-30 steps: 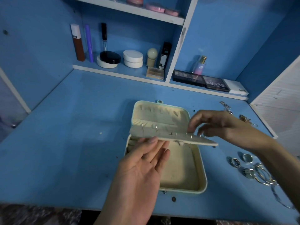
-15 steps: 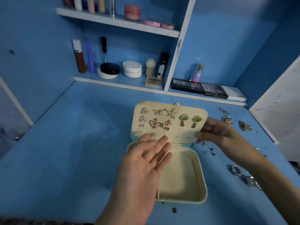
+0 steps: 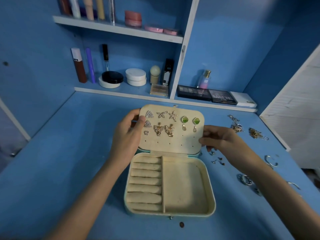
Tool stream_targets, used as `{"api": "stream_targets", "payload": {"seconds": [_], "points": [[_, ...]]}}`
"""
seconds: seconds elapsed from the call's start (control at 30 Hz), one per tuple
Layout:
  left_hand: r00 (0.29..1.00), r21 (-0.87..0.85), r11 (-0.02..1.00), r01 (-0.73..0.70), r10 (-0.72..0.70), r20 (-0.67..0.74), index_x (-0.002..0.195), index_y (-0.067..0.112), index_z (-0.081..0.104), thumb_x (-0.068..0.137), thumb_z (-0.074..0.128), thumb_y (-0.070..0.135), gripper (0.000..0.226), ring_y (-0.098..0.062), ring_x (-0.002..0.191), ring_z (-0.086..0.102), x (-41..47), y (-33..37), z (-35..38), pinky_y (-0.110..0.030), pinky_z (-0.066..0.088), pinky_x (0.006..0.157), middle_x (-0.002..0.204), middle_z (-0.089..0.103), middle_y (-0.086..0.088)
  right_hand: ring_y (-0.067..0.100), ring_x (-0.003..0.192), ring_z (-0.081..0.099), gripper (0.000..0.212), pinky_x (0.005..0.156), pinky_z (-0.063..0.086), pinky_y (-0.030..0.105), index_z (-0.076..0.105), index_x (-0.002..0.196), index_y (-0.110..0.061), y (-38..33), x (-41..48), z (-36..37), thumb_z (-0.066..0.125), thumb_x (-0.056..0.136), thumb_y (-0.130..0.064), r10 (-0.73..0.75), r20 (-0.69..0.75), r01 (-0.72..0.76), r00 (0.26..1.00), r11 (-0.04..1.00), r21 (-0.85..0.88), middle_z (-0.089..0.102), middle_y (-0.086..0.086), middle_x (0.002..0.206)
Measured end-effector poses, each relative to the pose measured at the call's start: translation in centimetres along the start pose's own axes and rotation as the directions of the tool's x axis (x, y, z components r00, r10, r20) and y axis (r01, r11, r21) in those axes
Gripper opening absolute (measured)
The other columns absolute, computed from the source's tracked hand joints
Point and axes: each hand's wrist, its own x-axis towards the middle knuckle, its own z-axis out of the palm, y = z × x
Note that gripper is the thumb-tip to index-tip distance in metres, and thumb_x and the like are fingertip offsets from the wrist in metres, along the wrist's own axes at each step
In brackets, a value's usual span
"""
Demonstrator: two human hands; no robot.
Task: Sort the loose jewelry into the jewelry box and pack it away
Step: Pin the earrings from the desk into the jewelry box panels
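The jewelry box [image 3: 212,196] lies open near the front edge of the desk [image 3: 69,170], cream inside with a pale green shell. Its left half holds a column of padded ring rolls [image 3: 145,187], and its right half is one wide compartment. The earring panel [image 3: 173,144] stands upright at the hinge, with paired earrings [image 3: 158,129] pinned across its upper rows. Loose rings [image 3: 245,181], small studs [image 3: 220,160] and what look like chains [image 3: 254,133] lie scattered toward the desk's right edge.
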Motion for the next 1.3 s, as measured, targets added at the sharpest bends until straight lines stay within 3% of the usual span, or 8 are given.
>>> {"api": "stream_targets", "payload": {"seconds": [0.2,0.47,0.63,0.8,0.93,1.0,1.07,1.3], "points": [[1.0,-0.134,0.991,-0.015,0.016,0.007,0.096,0.03,0.064,0.097,0.051,0.012,0.022,0.004,0.077,0.06,0.2,-1.0,0.2,-0.011,0.046,0.07,0.091,0.066,0.006,0.008,0.07,0.059,0.027,0.068,0.05,0.024,0.068,0.097,-0.03,1.1,0.0,-2.7,0.061,0.087,-0.006,-0.123,-0.127,0.063,0.984,0.914,-0.401,0.066,-0.003,0.078],[1.0,-0.171,0.985,-0.021,0.022,0.001,0.091,0.029,0.064,0.095,0.052,0.009,0.024,0.005,0.073,0.057,0.5,-1.5,0.1,-0.009,0.044,0.069,0.085,0.063,0.007,0.002,0.08,0.057,0.017,0.065,0.037,0.003,0.074,0.084,-0.021,2.5,-1.2,-3.1,0.071,0.079,-0.005,-0.228,0.01,0.179,0.974,0.735,-0.654,0.064,-0.01,0.078],[1.0,-0.185,0.983,-0.012,0.014,0.01,0.092,0.027,0.064,0.095,0.052,0.007,0.023,0.007,0.071,0.058,0.6,-1.4,0.1,-0.007,0.044,0.065,0.085,0.063,0.007,0.011,0.075,0.054,0.011,0.069,0.045,0.022,0.075,0.091,-0.021,2.6,-1.2,-1.5,0.073,0.08,-0.021,-0.27,0.075,0.24,0.96,0.653,-0.718,0.061,-0.005,0.077],[0.999,-0.18,0.983,-0.03,0.032,0.007,0.093,0.025,0.063,0.095,0.051,0.006,0.022,0.009,0.07,0.057,0.6,-1.3,0.1,-0.005,0.042,0.065,0.086,0.062,0.005,0.012,0.076,0.051,0.004,0.069,0.049,0.038,0.074,0.081,-0.018,2.6,-1.1,-0.4,0.073,0.078,-0.015,-0.243,0.069,0.218,0.968,0.668,-0.712,0.063,-0.002,0.078],[0.999,-0.165,0.986,-0.032,0.032,-0.002,0.09,0.028,0.063,0.095,0.052,0.007,0.024,0.01,0.069,0.057,0.6,-1.3,0.1,-0.004,0.041,0.063,0.085,0.063,0.007,0.006,0.061,0.054,0.011,0.059,0.042,0.016,0.067,0.069,-0.011,2.1,-1.4,-0.2,0.069,0.075,-0.001,-0.248,-0.058,0.161,0.967,0.772,-0.615,0.061,-0.004,0.065],[0.999,-0.161,0.986,-0.033,0.034,0.0,0.09,0.028,0.063,0.095,0.052,0.007,0.024,0.01,0.069,0.057,0.5,-1.2,0.1,-0.003,0.04,0.063,0.086,0.062,0.007,0.01,0.059,0.057,0.017,0.057,0.047,0.02,0.063,0.067,-0.011,1.5,-1.4,-0.4,0.066,0.074,0.004,-0.234,-0.15,0.124,0.961,0.842,-0.525,0.063,-0.003,0.062],[0.999,-0.158,0.987,-0.034,0.035,0.002,0.09,0.027,0.063,0.095,0.052,0.007,0.023,0.01,0.069,0.057,0.5,-1.2,0.1,-0.004,0.04,0.063,0.086,0.062,0.007,0.016,0.061,0.06,0.019,0.063,0.051,0.028,0.064,0.069,-0.014,1.0,-1.3,-0.5,0.066,0.076,0.003,-0.218,-0.198,0.107,0.956,0.883,-0.457,0.066,0.0,0.067],[1.0,-0.177,0.984,-0.02,0.022,0.013,0.092,0.027,0.064,0.095,0.052,0.008,0.023,0.008,0.071,0.058,0.6,-1.3,0.0,-0.005,0.042,0.063,0.085,0.063,0.006,0.009,0.079,0.066,0.022,0.08,0.052,0.017,0.073,0.092,-0.024,-0.5,-1.0,0.2,0.071,0.08,-0.007,-0.235,-0.146,0.169,0.961,0.918,-0.358,0.072,-0.006,0.087]]}}
